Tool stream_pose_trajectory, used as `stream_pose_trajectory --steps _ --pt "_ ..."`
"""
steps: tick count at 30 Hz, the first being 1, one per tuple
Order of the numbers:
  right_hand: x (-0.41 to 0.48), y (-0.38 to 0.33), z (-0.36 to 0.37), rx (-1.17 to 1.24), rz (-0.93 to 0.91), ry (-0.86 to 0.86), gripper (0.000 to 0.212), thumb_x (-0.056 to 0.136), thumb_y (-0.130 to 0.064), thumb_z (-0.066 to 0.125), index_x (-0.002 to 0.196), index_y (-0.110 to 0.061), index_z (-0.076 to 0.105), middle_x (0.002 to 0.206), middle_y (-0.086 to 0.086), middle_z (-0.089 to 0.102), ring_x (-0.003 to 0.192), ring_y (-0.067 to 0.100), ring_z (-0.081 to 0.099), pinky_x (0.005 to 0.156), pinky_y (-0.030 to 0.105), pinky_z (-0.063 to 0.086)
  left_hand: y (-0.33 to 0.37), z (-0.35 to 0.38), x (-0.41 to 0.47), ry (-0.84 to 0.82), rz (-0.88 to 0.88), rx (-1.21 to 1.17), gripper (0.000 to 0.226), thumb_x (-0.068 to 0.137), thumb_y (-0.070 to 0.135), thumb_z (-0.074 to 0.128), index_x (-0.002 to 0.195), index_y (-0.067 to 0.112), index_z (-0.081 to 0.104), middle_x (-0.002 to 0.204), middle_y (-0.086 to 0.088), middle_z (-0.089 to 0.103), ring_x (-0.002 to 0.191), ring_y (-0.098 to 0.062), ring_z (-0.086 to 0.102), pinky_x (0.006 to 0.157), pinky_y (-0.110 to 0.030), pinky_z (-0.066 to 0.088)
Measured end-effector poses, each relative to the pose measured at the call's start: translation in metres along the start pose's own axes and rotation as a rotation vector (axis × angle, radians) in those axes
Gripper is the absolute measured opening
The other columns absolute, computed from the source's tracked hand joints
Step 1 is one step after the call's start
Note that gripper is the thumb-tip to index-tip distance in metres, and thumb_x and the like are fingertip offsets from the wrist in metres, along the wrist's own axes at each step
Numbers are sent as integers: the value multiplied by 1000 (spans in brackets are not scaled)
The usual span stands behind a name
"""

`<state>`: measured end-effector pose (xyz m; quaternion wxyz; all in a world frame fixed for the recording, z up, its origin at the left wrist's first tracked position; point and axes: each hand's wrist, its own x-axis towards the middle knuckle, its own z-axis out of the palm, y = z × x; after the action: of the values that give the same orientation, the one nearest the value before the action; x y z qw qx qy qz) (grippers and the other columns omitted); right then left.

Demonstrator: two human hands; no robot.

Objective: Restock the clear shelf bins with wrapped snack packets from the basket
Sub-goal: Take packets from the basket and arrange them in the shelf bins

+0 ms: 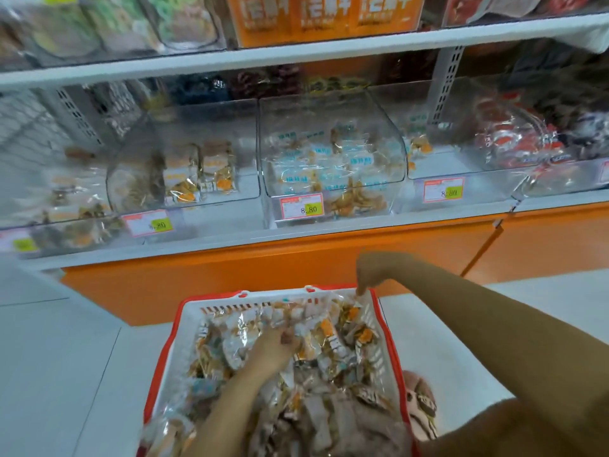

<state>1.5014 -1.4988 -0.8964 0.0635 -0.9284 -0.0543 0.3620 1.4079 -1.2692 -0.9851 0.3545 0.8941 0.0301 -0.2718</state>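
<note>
Down in the basket (171,328), left hand (275,347) grips packets (329,334); right hand (372,270) pinches a corner packet (357,296).

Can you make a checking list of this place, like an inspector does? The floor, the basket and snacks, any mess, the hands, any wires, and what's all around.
Surface: pale tiled floor; the basket stands on it.
Job's things: red-and-white basket heaped with snack packets; clear bins on the shelf, part full.
Clutter: a pinkish thing right of the basket, too blurred to name.
Hands: left hand grips packets in the basket; right hand seems to pinch a wrapper at its far right corner.
Cables: nothing seen.
Surroundings: orange shelf base, price tags, an upper shelf.
</note>
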Motion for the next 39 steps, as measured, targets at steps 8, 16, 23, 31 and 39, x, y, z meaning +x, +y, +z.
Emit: stream_pose_trajectory --steps 8,16,23,31,39 --pt "28 -12 96 -3 107 172 22 95 -11 46 78 -9 59 68 1 49 64 15 51 66 26 40 -24 -1 -3 -31 -49 -44 25 97 21 50 118 18 65 111 0 67 79 -8 60 69 -18 46" --pt "-2 5 30 436 -85 302 26 89 -20 66 66 -15 54 65 -4 52 59 9 45 53 18 36 -3 -32 -21 167 1 -342 9 94 22 58 97 24 66 107 7 66 78 2 55 66 -9 41" --pt "-54 -26 -11 763 -499 -30 22 93 -18 60 93 3 65 85 9 64 78 19 57 77 29 48 46 -79 -66 -33 137 -888 47 76 33 66 119 15 60 106 -6 72 95 -20 70 78 -26 57" --pt "-74 -79 -6 967 -533 96 27 88 -28 64 82 -1 65 75 7 59 73 15 58 77 28 48 41 -129 -89 -116 228 -801 49 70 17 74 116 6 60 99 -8 73 83 -18 71 74 -27 56" --pt "-102 -132 11 1355 -568 263 41 77 -35 61 102 -3 69 97 11 73 93 26 68 79 25 55 37 -181 -88 66 311 -696 34 79 8 73 112 7 64 99 -8 73 84 -22 68 81 -31 58"
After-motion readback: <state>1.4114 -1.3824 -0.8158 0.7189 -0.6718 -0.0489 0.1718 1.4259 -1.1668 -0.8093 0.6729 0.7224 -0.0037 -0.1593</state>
